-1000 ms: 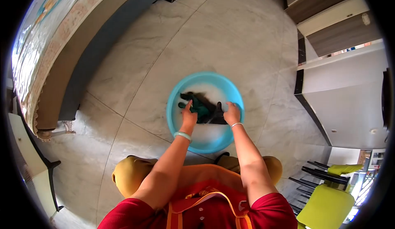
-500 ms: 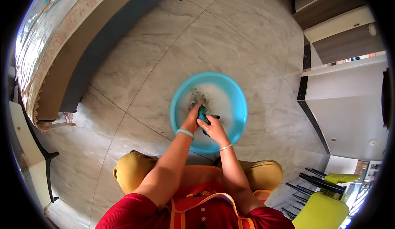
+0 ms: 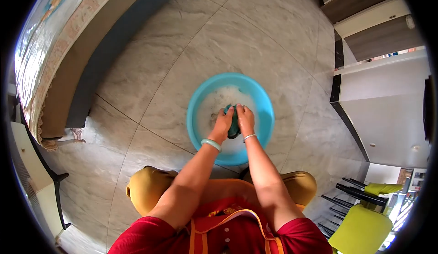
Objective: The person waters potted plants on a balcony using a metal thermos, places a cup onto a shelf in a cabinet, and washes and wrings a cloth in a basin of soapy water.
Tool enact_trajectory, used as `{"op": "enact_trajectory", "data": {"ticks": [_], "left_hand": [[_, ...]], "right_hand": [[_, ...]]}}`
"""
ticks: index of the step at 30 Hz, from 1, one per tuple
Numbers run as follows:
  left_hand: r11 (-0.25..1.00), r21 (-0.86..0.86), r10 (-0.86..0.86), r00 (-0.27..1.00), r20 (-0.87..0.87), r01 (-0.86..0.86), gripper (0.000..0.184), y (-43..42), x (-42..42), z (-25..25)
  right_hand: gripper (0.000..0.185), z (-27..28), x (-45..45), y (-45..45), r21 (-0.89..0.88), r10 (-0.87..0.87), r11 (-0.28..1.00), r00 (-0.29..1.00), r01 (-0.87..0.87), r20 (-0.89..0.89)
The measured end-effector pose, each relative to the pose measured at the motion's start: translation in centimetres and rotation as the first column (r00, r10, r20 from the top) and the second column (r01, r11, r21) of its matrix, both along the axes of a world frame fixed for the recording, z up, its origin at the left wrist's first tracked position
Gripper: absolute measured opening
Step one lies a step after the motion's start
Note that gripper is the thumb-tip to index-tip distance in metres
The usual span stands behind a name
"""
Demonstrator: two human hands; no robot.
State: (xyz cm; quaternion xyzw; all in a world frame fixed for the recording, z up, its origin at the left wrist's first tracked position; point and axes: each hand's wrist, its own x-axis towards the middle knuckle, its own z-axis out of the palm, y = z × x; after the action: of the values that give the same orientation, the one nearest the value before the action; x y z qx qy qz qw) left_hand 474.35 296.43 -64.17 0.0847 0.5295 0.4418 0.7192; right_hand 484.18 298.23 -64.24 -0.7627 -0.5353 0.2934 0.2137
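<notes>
A light blue plastic basin stands on the floor in front of my knees, with whitish sudsy water in it. Both hands are over the basin, gripping a dark green wet cloth between them. My left hand, with a pale bangle at the wrist, holds the cloth from the left side. From the right, my right hand, wearing a thin silvery bracelet, is closed on it. The cloth is bunched up, and part of it is hidden by my fingers and palms.
Grey marbled tiles surround the basin. A sofa or bed-like piece with a lace-edged cover stands at the left. Pale cabinets line the right side, and a lime-green chair is at the lower right.
My hands have shifted slightly right and now sit side by side around the cloth, which is more gathered. The dark patch in the suds at the left has mostly gone from sight.
</notes>
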Motion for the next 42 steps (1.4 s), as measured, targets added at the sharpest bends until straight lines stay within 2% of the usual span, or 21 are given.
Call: {"op": "enact_trajectory", "data": {"ticks": [3,5,8,9,10,11,12,13,14,16,18,20,22,23,24,26,28,30,34,38,42], "left_hand": [[0.984,0.161,-0.07,0.996,-0.06,0.079,0.04,0.7,-0.2,0.0],[0.975,0.22,0.012,0.995,-0.099,0.01,0.04,1.3,-0.9,0.0],[0.952,0.305,0.061,0.978,-0.202,0.004,0.039,1.6,-0.9,-1.3],[0.944,0.324,0.032,0.963,-0.268,0.059,0.039,1.7,-0.8,-2.2],[0.935,0.336,0.001,0.943,-0.333,0.118,0.039,1.6,-0.6,-2.7],[0.931,0.348,-0.066,0.99,-0.126,0.107,0.041,1.2,-0.3,-1.9],[0.932,0.344,-0.073,0.99,-0.123,0.112,0.041,0.9,0.0,-1.1],[0.879,0.384,-0.158,0.932,-0.326,0.283,0.042,0.8,0.1,0.3],[0.803,0.388,-0.214,0.827,-0.52,0.452,0.043,0.9,-0.1,1.6],[0.812,0.313,-0.277,0.797,-0.537,0.493,0.043,1.9,-1.4,3.6],[0.83,0.335,-0.09,0.699,-0.709,0.446,0.042,2.4,-2.9,4.5],[0.809,0.499,0.062,0.801,-0.596,0.309,0.044,2.5,-3.1,1.1],[0.851,0.464,0.225,0.627,-0.746,0.246,0.045,2.1,-3.5,-0.3],[0.924,0.366,0.095,0.864,-0.495,0.109,0.045,2.2,-3.1,-4.2],[0.924,0.369,0.103,0.862,-0.496,0.102,0.045,1.7,-2.7,-5.5],[0.993,0.078,0.107,0.972,-0.21,-0.093,0.046,-0.2,-1.9,-7.1],[0.995,0.083,0.079,0.941,-0.33,-0.054,0.043,-2.7,-0.8,-8.6],[0.996,0.087,0.049,0.895,-0.443,-0.012,0.04,-3.0,-0.4,-8.5],[0.966,-0.248,0.083,0.995,0.055,-0.067,0.037,-2.4,-1.7,-4.9],[0.954,-0.237,0.273,0.859,0.433,-0.184,0.036,-0.7,-3.3,-2.7],[0.997,-0.067,0.068,0.936,0.346,-0.047,0.035,0.0,-4.2,-2.7]], "right_hand": [[0.042,-2.8,3.5,0.8,-0.068,-0.037,0.997,0.988,0.027,-0.152],[0.042,-3.1,4.9,0.2,-0.167,-0.376,0.925,0.761,0.341,-0.529],[0.034,-2.8,7.8,-0.2,-0.323,-0.397,0.895,0.88,0.308,-0.261],[0.038,-3.0,8.6,0.4,-0.337,-0.049,0.939,0.996,0.071,0.072],[0.038,-3.1,8.0,0.3,-0.338,-0.05,0.938,0.996,0.072,0.073],[0.037,-2.5,6.3,-0.1,0.062,0.149,0.987,0.989,-0.148,0.003],[0.035,-1.6,5.2,-0.3,0.153,0.322,0.941,0.938,-0.303,-0.127],[0.032,0.0,3.7,-0.4,0.244,0.49,0.867,0.831,-0.434,-0.262],[0.032,1.7,3.2,0.1,0.245,0.484,0.87,0.835,-0.428,-0.261],[0.035,3.4,2.5,1.1,-0.365,0.36,0.83,0.904,-0.423,-0.229],[0.036,-0.4,5.1,1.2,-0.238,0.239,0.908,0.893,-0.344,-0.381],[0.034,-1.5,6.1,1.1,-0.167,-0.073,0.986,0.86,-0.014,-0.505],[0.048,-3.7,6.9,0.7,-0.098,0.026,0.993,0.916,-0.071,-0.399],[0.055,-4.0,6.2,0.3,-0.105,0.152,0.981,0.982,-0.164,-0.108],[0.063,-4.4,5.5,-0.2,-0.141,0.273,0.958,0.943,-0.248,0.191],[0.078,-5.4,3.5,-1.6,-0.194,0.36,0.93,0.884,-0.313,0.298],[0.063,-5.4,1.5,-2.9,-0.239,0.314,0.941,0.878,-0.238,0.36],[0.053,-9.5,2.1,-2.7,-0.267,0.332,0.923,0.925,-0.278,0.185],[0.033,-4.6,-0.9,-4.4,-0.104,0.164,0.97,0.908,-0.219,-0.386],[0.031,4.4,-2.7,-5.6,-0.074,0.391,0.906,0.891,-0.417,-0.231],[0.035,7.4,-5.2,-5.7,0.025,0.484,0.873,0.861,-0.486,-0.155]]}}
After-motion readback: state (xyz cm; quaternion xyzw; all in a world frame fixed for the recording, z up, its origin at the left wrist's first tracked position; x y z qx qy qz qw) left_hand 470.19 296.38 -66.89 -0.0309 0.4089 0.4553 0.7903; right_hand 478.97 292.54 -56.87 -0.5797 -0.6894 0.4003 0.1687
